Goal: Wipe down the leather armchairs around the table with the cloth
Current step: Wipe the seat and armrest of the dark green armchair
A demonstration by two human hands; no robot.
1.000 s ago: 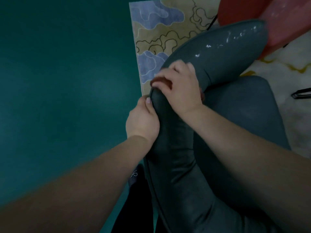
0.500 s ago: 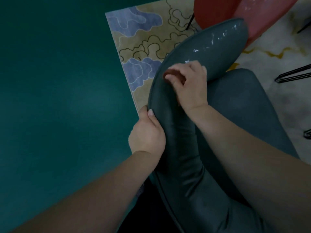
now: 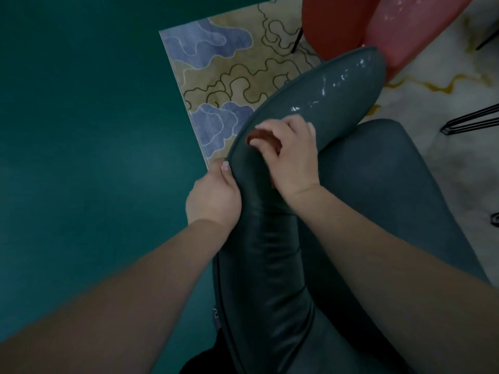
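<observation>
**Armchair Backrest: Cloth Handling and Grip Points**

The dark teal leather armchair (image 3: 291,265) fills the centre and the 5 o'clock part of the head view. Its padded back rim runs from 6 o'clock up to 1 o'clock, and the seat lies to the right of that rim. The right hand (image 3: 290,157) rests on top of the rim with its fingers curled around a bunched brown cloth (image 3: 260,139). Only a small part of the cloth shows between thumb and forefinger. The left hand (image 3: 213,198) holds the outer edge of the rim at its 9 o'clock side. The thumb lies along the piped seam; the remaining fingers are hidden behind the rim, so their position cannot be told.

Handling judgement:
- Cloth: soft, light and easily compressed. It likely bunches under pressure, so holding it as a wad in the palm suits it better than a fingertip pinch.
- Leather: smooth and glossy, with bright wet-looking highlights toward the 1 o'clock end of the rim. It will probably be slippery there, so a firm downward press is advisable.
- Padding: probably yields slightly under load. Bracing at the outer seam, as the left hand does, should keep the chair from shifting.

A patterned rug (image 3: 229,71) lies at 12 o'clock, and a red chair (image 3: 337,22) stands at 1 o'clock, just beyond the rim.
</observation>
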